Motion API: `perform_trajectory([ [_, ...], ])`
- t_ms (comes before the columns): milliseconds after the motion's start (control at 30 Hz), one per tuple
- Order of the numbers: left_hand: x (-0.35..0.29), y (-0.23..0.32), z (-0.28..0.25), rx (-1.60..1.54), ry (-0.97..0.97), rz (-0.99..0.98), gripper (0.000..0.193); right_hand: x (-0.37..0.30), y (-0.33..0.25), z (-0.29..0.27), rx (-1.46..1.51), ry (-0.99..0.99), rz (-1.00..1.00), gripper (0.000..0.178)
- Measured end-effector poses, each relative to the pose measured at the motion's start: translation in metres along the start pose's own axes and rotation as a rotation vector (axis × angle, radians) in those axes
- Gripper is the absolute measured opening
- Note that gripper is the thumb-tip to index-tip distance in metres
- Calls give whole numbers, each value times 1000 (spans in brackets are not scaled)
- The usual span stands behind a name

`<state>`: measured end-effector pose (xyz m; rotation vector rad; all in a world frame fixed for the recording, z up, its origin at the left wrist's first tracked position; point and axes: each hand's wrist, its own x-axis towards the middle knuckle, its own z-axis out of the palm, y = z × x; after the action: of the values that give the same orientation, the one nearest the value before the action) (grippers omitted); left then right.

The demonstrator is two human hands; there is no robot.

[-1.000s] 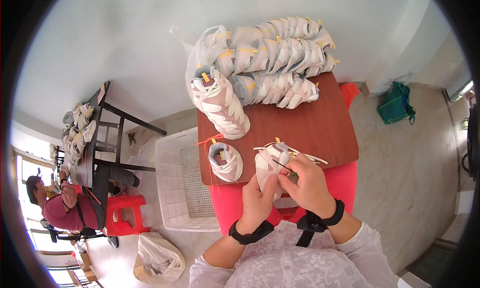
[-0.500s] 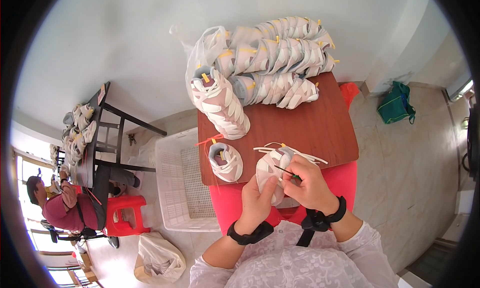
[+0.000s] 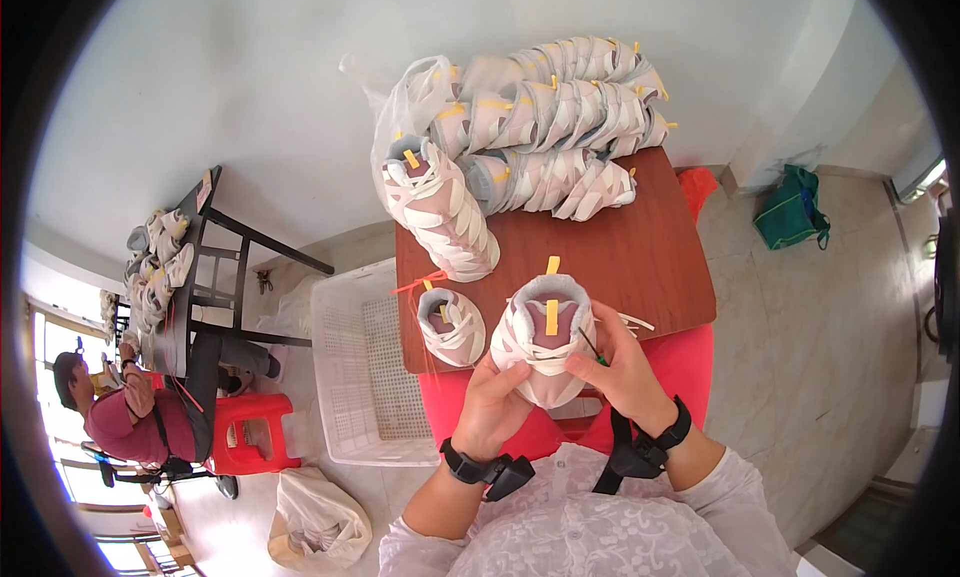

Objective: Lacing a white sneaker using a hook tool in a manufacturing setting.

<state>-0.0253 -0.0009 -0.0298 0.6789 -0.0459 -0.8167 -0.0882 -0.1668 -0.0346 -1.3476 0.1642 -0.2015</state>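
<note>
A white and mauve shoe upper with yellow pull tabs is held between my two hands, its collar upward and its laces across the front. My left hand grips its left side, thumb on the front. My right hand closes on the right side and also keeps a thin dark tool with a green handle in its fingers. Loose white lace ends stick out beyond the right hand. Another laced upper, with red-orange string at it, stands to the left on the brown table.
A nested stack of uppers and several rows of them occupy the table's back. A white plastic crate stands to the left. Farther left, a person sits at a dark table. A green bag lies on the floor at right.
The upper has been turned in my hands, so its collar, tongue and laced front now show. The dark tool has moved away from the lace area, staying in my right hand.
</note>
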Motion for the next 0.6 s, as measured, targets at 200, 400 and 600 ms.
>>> perform_trajectory([
  [200, 0, -6, -3, -53, 89, -37, 58, 0, -2, 2, 153, 41, 44, 63],
  [400, 1, -10, -2, 235, 214, 131, 58, -3, 3, 4, 150, -42, 111, 60],
  [600, -1, -16, 2, 65, 137, 145, 47, -2, 3, 1, 165, 10, 165, 57],
])
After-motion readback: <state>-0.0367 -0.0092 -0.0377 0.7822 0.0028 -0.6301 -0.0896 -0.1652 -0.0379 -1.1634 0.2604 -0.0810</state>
